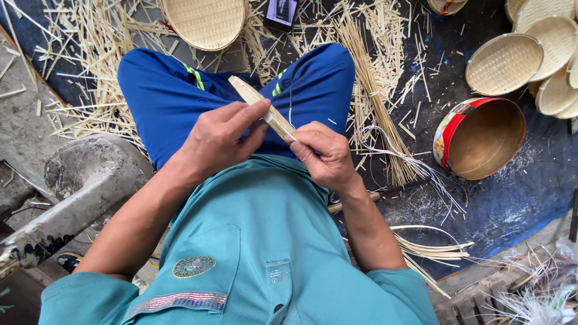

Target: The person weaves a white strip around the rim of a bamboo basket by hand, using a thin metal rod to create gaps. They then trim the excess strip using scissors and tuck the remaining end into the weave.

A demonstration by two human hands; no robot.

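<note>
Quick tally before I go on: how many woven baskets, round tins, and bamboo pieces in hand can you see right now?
Woven bamboo baskets: 7 in view, one at the top, the rest stacked at the upper right, some cut off by the frame
Round tin, on its side: 1
Bamboo stick, held by left hand and right hand: 1
Total: 9

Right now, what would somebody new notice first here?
Two hands in the middle: the left hand and right hand pinch a flat bamboo strip over the blue trousers. Pale bamboo splints litter the floor all round. At right lies a round red tin, with woven baskets above it.
</note>
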